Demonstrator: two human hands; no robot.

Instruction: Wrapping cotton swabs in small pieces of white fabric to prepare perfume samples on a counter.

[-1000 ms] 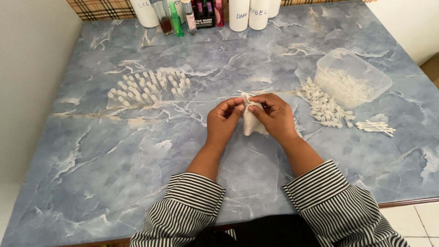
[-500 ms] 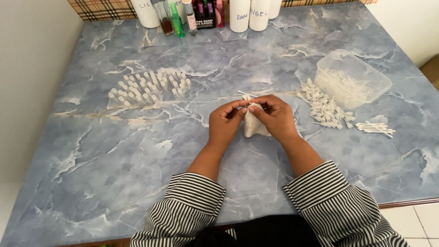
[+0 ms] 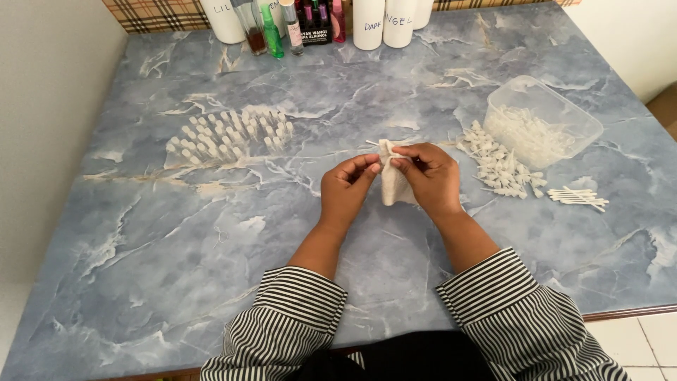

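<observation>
The blue marbled desk (image 3: 176, 282) filled the view, its left edge running along a pale wall and its near edge sitting under the person's striped sleeves. A wide stretch of bare top lay to the left of the arms and in front of them, and a smaller bare patch lay at the near right. The far edge was crowded by a row of white bottles (image 3: 384, 21) and small coloured bottles (image 3: 282, 28); I could not count them fully, since the frame cut them off. One clear plastic tub (image 3: 543, 120) stood far right, near the right edge, with small white pieces inside. A loose heap of white pieces (image 3: 501, 166) lay just beside it, too many to count. A second spread of white pieces (image 3: 229, 134) stood in rough rows far left of centre. A few white sticks (image 3: 578, 197) lay near the right edge. One small white cloth pouch (image 3: 393, 185) hung at desk centre, both hands pinched on its top: left hand (image 3: 347, 190) and right hand (image 3: 431, 176), close together, fingertips almost meeting.
</observation>
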